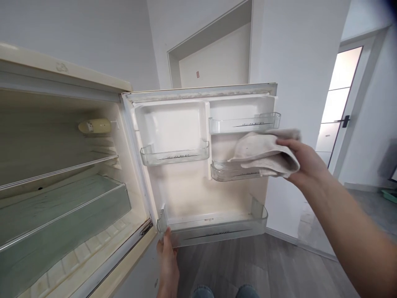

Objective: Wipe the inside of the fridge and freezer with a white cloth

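Observation:
A small fridge stands open, its door (173, 190) swung out toward me. My right hand (305, 161) is closed on a folded beige cloth (263, 155) and holds it against the right side of the door, between the upper right shelf (245, 123) and the middle right shelf (226, 173). My left hand (167, 258) grips the lower left corner of the door, thumb up beside the long bottom shelf (214, 231). A fourth clear shelf (175, 155) sits on the door's left half. All door shelves hold nothing.
The fridge interior (58, 165) at left has a glass shelf (62, 171), a clear drawer (65, 215) and a lamp housing (94, 126). Grey wood floor (248, 265) lies below. A white wall stands behind the door, a glazed room door (341, 107) at right. My knees show at the bottom edge.

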The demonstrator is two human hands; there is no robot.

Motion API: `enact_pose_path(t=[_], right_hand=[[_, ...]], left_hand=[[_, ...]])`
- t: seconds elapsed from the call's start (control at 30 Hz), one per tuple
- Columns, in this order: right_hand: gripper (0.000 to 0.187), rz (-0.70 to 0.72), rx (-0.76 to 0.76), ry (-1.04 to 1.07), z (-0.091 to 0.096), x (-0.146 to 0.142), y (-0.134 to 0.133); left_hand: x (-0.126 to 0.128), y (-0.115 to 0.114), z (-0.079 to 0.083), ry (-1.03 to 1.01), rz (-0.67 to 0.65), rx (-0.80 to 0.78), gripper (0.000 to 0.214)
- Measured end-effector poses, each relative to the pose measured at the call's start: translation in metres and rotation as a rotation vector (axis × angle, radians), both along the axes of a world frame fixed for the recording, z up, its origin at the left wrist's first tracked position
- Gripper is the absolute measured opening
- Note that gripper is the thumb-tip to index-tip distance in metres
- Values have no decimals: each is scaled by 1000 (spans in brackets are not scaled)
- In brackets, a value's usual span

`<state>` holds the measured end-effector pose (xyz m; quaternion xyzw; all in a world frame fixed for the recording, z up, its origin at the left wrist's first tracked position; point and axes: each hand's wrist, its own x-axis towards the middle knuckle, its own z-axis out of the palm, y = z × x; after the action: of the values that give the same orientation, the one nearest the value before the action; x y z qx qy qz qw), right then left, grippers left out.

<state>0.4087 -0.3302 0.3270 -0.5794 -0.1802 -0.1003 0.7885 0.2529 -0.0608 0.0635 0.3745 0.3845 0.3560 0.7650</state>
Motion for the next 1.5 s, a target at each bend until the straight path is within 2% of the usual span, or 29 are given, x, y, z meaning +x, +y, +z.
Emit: enact_pose_path(t=[0.07,0.1,0.17,0.23,0.3,0.33,0.47,0.6,0.83,0.97,1.07,1.33,1.5], right_hand=[[7,-218,146,-22,-14,-10,-3],[7,-362,167,-74,-21,-12,-1],[8,-654,35,-390,-33,-12,7],[17,-785,-210,-813,-39,-5,17],[34,-745,-425,-1104,-39,6,25],[38,-705,-518,-1158,-37,12,28],[39,-543,-864,-1154,-24,29,35],[42,-384,-1060,-1345,-11,42,45],[70,-337,-1453,-1432,9,61,66],[57,-316,-1504,-1498,10,65,67],[51,-327,-1509,-1508,11,70,57],[33,-506,-1601,-1398,14,91,12],[32,-603,-1570,-1397,7,90,5]], left_hand=[[0,0,0,-1,-4,-8,53],[0,-1,0,-2,-9,-9,53],[-1,-1,2,-11,-19,-3,53],[-1,-2,4,-14,-15,-4,52],[-2,-2,4,-7,-14,-2,50],[-2,-2,4,0,-10,-1,48],[1,-2,2,-15,-25,20,47],[3,0,1,-11,-4,16,52],[2,-2,3,-12,-18,7,57],[2,-1,0,-19,-10,24,60],[3,1,-2,14,-8,27,62],[5,-1,0,-2,-1,44,52],[6,0,-3,5,0,60,57]])
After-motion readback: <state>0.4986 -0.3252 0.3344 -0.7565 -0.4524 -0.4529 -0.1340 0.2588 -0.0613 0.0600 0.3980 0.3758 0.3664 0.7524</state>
